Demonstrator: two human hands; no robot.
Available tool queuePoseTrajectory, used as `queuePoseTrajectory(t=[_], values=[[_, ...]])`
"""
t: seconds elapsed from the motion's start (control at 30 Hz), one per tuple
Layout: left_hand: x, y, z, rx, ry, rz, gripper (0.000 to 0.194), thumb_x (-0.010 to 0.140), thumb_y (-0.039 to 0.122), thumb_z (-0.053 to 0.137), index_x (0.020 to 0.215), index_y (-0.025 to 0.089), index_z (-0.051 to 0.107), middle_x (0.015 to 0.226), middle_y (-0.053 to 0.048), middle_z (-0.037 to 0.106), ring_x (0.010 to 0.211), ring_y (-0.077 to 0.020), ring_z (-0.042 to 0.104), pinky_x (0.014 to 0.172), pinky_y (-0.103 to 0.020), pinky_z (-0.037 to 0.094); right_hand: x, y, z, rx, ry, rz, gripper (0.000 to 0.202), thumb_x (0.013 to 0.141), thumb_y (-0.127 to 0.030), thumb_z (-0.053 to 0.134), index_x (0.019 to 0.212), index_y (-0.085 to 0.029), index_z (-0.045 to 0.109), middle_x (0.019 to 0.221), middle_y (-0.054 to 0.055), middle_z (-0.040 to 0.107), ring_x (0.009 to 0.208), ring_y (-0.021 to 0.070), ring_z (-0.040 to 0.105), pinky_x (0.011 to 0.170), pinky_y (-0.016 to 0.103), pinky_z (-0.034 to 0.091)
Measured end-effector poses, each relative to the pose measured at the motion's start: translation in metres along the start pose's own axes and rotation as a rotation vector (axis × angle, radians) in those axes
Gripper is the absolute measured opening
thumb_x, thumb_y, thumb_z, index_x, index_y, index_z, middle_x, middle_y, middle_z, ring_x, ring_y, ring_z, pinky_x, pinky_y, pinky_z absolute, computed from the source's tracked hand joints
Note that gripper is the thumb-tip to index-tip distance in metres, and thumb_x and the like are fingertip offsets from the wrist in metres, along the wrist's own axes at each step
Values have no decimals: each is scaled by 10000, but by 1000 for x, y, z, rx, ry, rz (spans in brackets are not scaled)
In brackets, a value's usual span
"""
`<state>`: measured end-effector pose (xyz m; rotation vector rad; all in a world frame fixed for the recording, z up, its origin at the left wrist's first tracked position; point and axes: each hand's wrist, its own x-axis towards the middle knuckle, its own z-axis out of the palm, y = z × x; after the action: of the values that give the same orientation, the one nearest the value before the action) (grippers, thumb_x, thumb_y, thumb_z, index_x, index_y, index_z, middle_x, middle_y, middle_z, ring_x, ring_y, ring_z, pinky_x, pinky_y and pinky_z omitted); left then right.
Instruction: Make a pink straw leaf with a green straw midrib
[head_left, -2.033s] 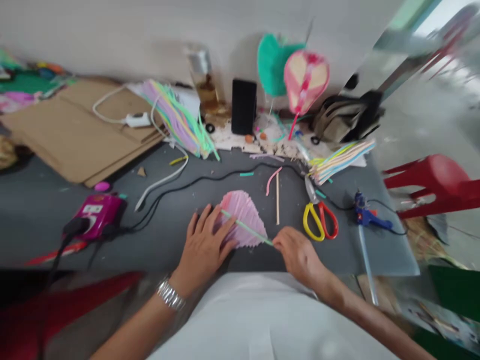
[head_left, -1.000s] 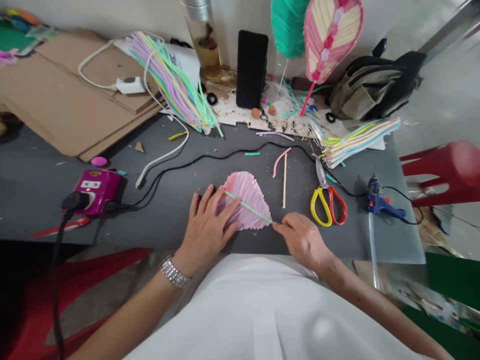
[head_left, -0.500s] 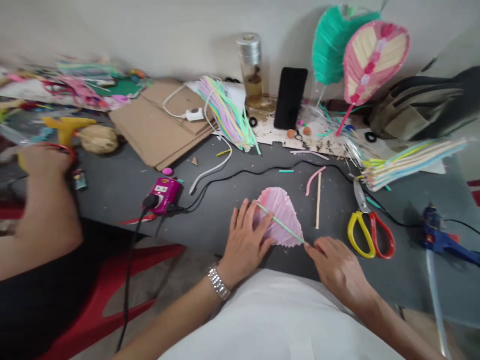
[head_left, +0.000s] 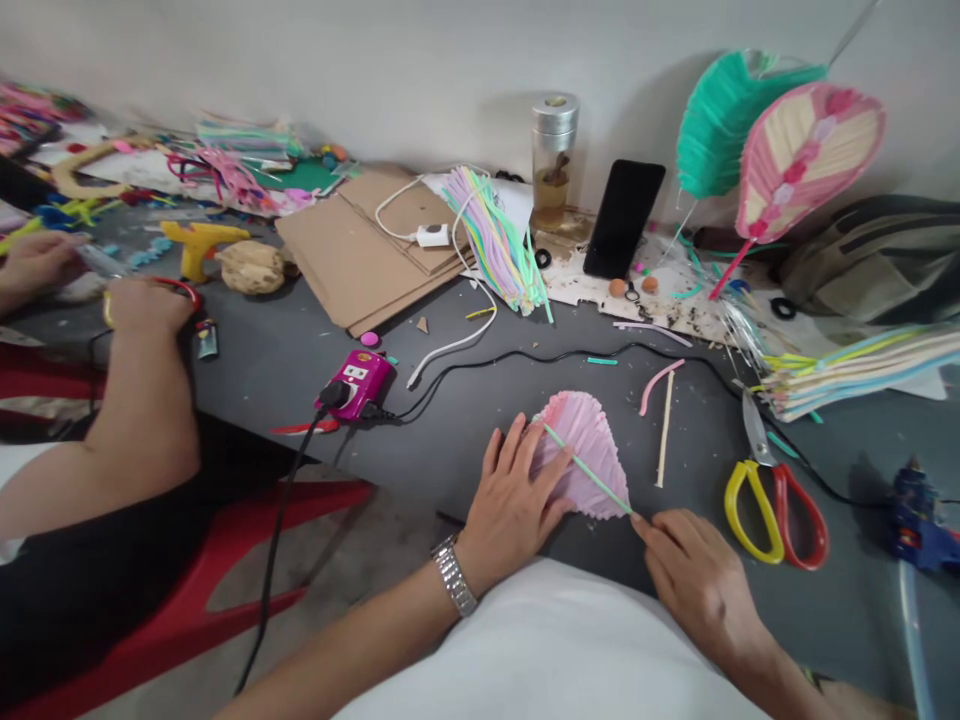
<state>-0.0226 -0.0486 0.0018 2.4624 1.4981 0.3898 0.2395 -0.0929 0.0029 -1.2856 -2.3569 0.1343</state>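
A pink-and-lilac leaf-shaped piece (head_left: 598, 455) of pipe cleaners lies flat on the grey table. Diagonally across it runs a light green pipe cleaner (head_left: 602, 484). My left hand (head_left: 514, 500) rests on the left side of the leaf with its fingers spread, the tips near the green strip. At the lower right tip of the leaf, my right hand (head_left: 694, 570) pinches the end of that strip between thumb and forefinger. A pink stem piece (head_left: 660, 386) and a cream stem piece (head_left: 664, 430) lie beyond my right hand. Scissors (head_left: 772, 490) with yellow and red handles lie to its right.
A blue glue gun (head_left: 919, 520) stands far right. A magenta power adapter (head_left: 356, 383), cardboard sheets (head_left: 360, 250) and a pipe-cleaner bundle (head_left: 499, 240) lie left and behind. A black phone (head_left: 625, 218) leans beside a bottle (head_left: 553, 160). At left, a co-worker's hand (head_left: 150, 300) holds scissors.
The view has swung, so everything sits further right and lower. My hands keep about the same places on the leaf and strip. More of the co-worker shows at left.
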Motion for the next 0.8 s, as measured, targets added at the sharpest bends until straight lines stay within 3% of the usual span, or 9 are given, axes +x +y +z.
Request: queuePoseTrajectory(t=[0.43, 0.6, 0.8], values=[[7, -1, 2, 43, 1, 125, 503, 1015, 399, 533, 1427, 113, 568, 1555, -204, 495, 1468, -357, 429, 1215, -545, 337, 4, 0, -8, -48, -3, -16, 220, 976, -43, 510, 959, -135, 709, 786, 58, 616, 739, 166, 538, 684, 321, 413], [12, 0, -5, 88, -26, 135, 534, 1000, 424, 563, 1446, 130, 549, 1512, -212, 532, 1425, -369, 473, 1219, -607, 304, 1, 1, -11, 26, -25, 3, 269, 986, -20, 442, 1094, -101, 675, 836, 85, 638, 790, 188, 564, 691, 332, 437], [16, 1, -15, 111, -70, 165, 498, 987, 434, 591, 1449, 252, 565, 1489, -204, 540, 1413, -378, 482, 1194, -706, 257, -1, 1, -10, 33, -51, -12, 283, 991, -24, 449, 1131, -107, 681, 836, 83, 634, 773, 189, 568, 690, 337, 446]])
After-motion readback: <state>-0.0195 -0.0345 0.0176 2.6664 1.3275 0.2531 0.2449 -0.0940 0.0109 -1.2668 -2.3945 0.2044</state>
